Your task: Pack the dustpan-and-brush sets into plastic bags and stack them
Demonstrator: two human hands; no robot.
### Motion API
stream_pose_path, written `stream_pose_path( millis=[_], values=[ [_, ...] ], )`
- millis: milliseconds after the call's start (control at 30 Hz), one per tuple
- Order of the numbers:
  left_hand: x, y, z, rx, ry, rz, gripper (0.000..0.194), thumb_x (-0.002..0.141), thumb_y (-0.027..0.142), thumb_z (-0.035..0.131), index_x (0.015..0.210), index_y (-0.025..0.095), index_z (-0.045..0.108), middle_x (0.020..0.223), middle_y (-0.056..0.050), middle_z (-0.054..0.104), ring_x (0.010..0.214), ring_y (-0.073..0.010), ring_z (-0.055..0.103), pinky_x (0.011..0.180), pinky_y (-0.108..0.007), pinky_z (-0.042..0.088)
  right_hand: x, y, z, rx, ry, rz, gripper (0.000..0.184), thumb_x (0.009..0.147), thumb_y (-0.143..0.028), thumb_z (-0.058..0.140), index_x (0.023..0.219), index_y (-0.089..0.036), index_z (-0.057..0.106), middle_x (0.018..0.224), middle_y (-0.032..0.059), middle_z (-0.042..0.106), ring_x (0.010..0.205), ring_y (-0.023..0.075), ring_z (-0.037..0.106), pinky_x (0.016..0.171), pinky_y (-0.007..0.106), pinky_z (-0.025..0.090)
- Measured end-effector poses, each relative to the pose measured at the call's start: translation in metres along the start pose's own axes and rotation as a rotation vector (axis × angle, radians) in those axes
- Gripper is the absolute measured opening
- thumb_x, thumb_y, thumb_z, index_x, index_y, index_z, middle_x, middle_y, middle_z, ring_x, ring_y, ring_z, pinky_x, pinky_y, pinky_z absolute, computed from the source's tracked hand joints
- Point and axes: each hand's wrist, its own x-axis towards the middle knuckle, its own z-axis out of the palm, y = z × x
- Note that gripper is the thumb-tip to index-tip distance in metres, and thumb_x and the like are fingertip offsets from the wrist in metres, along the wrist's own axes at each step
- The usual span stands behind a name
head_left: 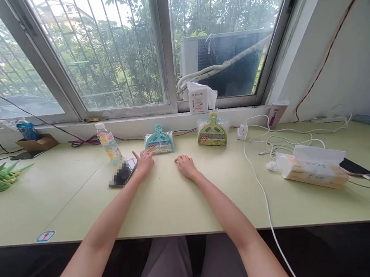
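Note:
My left hand [145,164] rests on the table with its fingers apart and nothing in it. Its fingertips lie at the front edge of a teal mini dustpan-and-brush set [159,140] in clear wrapping; whether they touch it I cannot tell. Beside that hand lies a phone [123,173], its screen partly blurred out. My right hand [186,166] lies palm down on the bare tabletop, fingers loosely bent and holding nothing. Beyond it, against the sill, stands a green dustpan-and-brush set [213,131], also wrapped.
A drink bottle [108,143] stands left of the teal set. Rightward are a tissue pack [313,168], a charger [242,132] and tangled white cables, one hanging over the front edge. Another tissue pack [200,100] sits on the sill. Green leaves [3,176] lie far left.

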Motion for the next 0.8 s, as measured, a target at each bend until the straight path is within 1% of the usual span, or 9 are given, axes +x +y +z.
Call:
stream_pose_path(
  millis=[100,200,300,367,467,567,633,733,800],
  values=[
    [-0.021,-0.028,-0.018,0.069,0.000,-0.058,0.053,0.083,0.026,0.050,0.136,0.028,0.046,0.148,-0.012,0.040,0.141,-0.0326,0.026,0.112,-0.067,-0.003,-0.005,-0.007,-0.009,0.004,-0.014,0.004,0.035,0.091,-0.012,0.037,0.116,-0.020,0.060,0.129,0.0102,0.056,0.118,0.0221,0.047,0.097,0.036,0.034],
    [-0.047,-0.050,-0.034,0.057,-0.081,-0.228,0.060,0.086,0.033,0.047,0.143,0.020,0.036,0.151,-0.017,0.034,0.139,-0.0350,0.030,0.112,-0.066,0.007,-0.007,-0.009,-0.010,-0.006,-0.011,-0.003,0.034,0.090,-0.012,0.038,0.114,-0.020,0.061,0.129,0.0106,0.056,0.118,0.0227,0.047,0.096,0.036,0.036],
    [-0.064,-0.061,-0.043,-0.053,-0.151,-0.390,0.067,0.087,0.043,0.043,0.145,0.013,0.031,0.148,-0.021,0.037,0.135,-0.0367,0.036,0.110,-0.059,0.024,-0.006,-0.004,-0.004,-0.020,-0.003,-0.013,0.034,0.090,-0.012,0.039,0.113,-0.020,0.062,0.128,0.0108,0.056,0.118,0.0233,0.047,0.095,0.036,0.036],
    [-0.067,-0.064,-0.044,-0.119,-0.170,-0.442,0.072,0.085,0.048,0.046,0.144,0.012,0.030,0.145,-0.021,0.040,0.133,-0.0364,0.037,0.107,-0.053,0.032,-0.003,0.002,0.001,-0.025,0.005,-0.018,0.034,0.091,-0.013,0.038,0.114,-0.020,0.061,0.127,0.0110,0.056,0.118,0.0236,0.047,0.096,0.037,0.036],
    [-0.061,-0.065,-0.038,-0.137,-0.150,-0.470,0.073,0.082,0.050,0.050,0.142,0.013,0.032,0.142,-0.021,0.044,0.132,-0.0367,0.039,0.104,-0.051,0.035,0.001,0.010,0.008,-0.029,0.019,-0.023,0.034,0.091,-0.013,0.036,0.115,-0.020,0.060,0.127,0.0112,0.056,0.117,0.0238,0.048,0.097,0.038,0.035],
    [-0.055,-0.065,-0.032,-0.124,-0.086,-0.476,0.069,0.080,0.050,0.052,0.138,0.015,0.035,0.137,-0.021,0.048,0.128,-0.0381,0.042,0.100,-0.053,0.038,0.003,0.015,0.011,-0.031,0.019,-0.029,0.035,0.091,-0.014,0.036,0.115,-0.020,0.060,0.127,0.0108,0.057,0.117,0.0238,0.047,0.097,0.039,0.035],
    [-0.054,-0.065,-0.031,-0.143,-0.042,-0.473,0.066,0.077,0.048,0.057,0.132,0.016,0.039,0.131,-0.019,0.053,0.124,-0.0374,0.046,0.097,-0.049,0.041,0.003,0.015,0.012,-0.029,0.014,-0.032,0.035,0.091,-0.014,0.036,0.115,-0.020,0.060,0.127,0.0105,0.056,0.117,0.0239,0.047,0.097,0.039,0.035],
    [-0.059,-0.062,-0.038,-0.191,0.033,-0.430,0.062,0.071,0.044,0.066,0.121,0.017,0.043,0.117,-0.015,0.061,0.115,-0.0328,0.054,0.093,-0.041,0.044,0.003,0.014,0.012,-0.019,0.018,-0.035,0.035,0.091,-0.014,0.035,0.115,-0.020,0.060,0.127,0.0107,0.056,0.117,0.0246,0.047,0.097,0.039,0.034],
    [-0.065,-0.054,-0.047,-0.214,0.089,-0.375,0.059,0.069,0.043,0.069,0.116,0.019,0.043,0.110,-0.012,0.063,0.109,-0.0301,0.057,0.092,-0.038,0.045,0.003,0.014,0.013,-0.010,0.027,-0.037,0.035,0.092,-0.015,0.035,0.116,-0.019,0.060,0.127,0.0115,0.056,0.117,0.0254,0.046,0.097,0.040,0.034]
  ],
)
